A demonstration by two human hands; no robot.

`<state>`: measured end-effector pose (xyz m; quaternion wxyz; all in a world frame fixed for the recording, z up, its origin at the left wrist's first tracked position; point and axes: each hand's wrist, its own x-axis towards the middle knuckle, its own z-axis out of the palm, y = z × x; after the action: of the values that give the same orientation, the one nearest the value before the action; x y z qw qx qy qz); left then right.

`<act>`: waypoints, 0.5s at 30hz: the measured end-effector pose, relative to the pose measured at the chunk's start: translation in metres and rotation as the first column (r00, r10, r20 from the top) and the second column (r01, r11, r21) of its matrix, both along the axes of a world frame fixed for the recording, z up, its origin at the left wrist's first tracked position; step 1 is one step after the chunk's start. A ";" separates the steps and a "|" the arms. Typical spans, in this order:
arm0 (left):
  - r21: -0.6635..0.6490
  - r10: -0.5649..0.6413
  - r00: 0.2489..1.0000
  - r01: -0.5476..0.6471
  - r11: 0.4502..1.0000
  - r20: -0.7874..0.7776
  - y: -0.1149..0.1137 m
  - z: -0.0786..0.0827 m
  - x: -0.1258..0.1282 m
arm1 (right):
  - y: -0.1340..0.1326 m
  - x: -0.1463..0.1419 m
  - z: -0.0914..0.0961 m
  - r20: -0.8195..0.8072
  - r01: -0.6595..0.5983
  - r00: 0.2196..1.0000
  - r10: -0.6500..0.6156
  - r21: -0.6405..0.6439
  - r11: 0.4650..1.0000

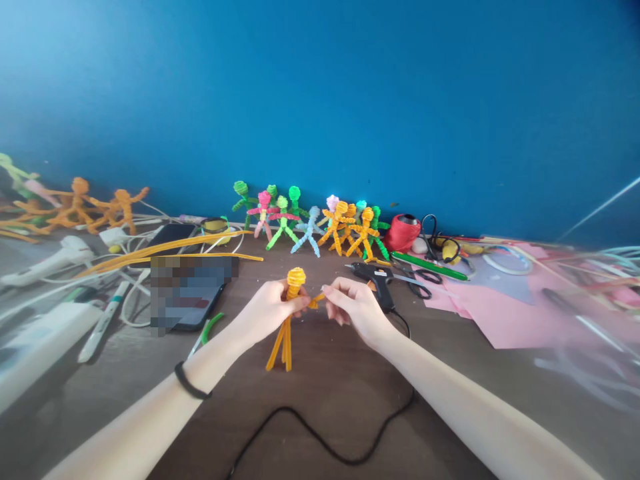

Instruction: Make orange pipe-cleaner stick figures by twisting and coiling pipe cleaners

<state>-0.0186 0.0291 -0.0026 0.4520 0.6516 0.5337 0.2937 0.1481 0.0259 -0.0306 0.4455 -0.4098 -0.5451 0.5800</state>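
Note:
An orange pipe cleaner figure (296, 280) with a coiled round head is gripped at its body by my left hand (273, 307). Its straight, unwound stems hang down below my fingers. My right hand (353, 307) pinches the end of a short pipe cleaner arm (317, 301) that sticks out to the figure's right. Parts of the body are hidden behind my left fingers. Beyond my hands stand finished-looking orange figures (367, 233), a light blue figure (311, 232), a pink figure (264, 215) and several green ones, leaning near the blue wall.
A black glue gun (380, 280) lies right of my right hand, its cord (300, 419) curving across the table. A phone (200, 293), loose orange pipe cleaners (170, 248) and a marker (103, 323) are on the left. Pink paper (515, 313) and a green pen (430, 265) lie right.

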 end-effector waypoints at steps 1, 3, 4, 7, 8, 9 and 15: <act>0.009 0.007 1.000 -0.007 1.000 -0.003 0.000 -0.001 0.000 | 0.000 0.000 0.000 -0.009 -0.011 1.000 0.011 -0.006 1.000; 0.026 0.018 1.000 -0.018 1.000 -0.018 0.000 -0.003 -0.001 | 0.000 0.000 -0.001 -0.025 -0.022 0.999 0.022 -0.016 1.000; 0.032 0.024 0.999 -0.023 0.999 -0.025 0.000 -0.003 -0.001 | 0.000 0.000 -0.001 -0.032 -0.024 0.999 0.024 -0.019 1.000; 0.038 0.042 0.999 -0.041 0.998 -0.026 0.000 -0.003 0.000 | 0.001 0.000 -0.001 -0.043 -0.029 0.999 0.027 -0.037 0.999; 0.036 0.047 0.999 -0.046 0.998 -0.018 0.000 -0.003 0.000 | 0.000 0.000 -0.001 -0.044 -0.034 0.999 0.033 -0.041 0.999; 0.030 0.050 0.999 -0.050 0.998 -0.006 0.000 -0.002 0.000 | 0.000 0.000 0.000 -0.043 -0.044 0.998 0.042 -0.044 0.998; -0.066 0.096 0.981 -0.086 0.994 0.169 0.000 -0.004 0.000 | 0.000 -0.002 -0.002 -0.001 -0.050 0.999 0.050 0.062 0.997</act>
<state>-0.0183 0.0289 -0.0066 0.5015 0.5853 0.5303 0.3531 0.1464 0.0259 -0.0321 0.4440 -0.3811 -0.5723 0.5745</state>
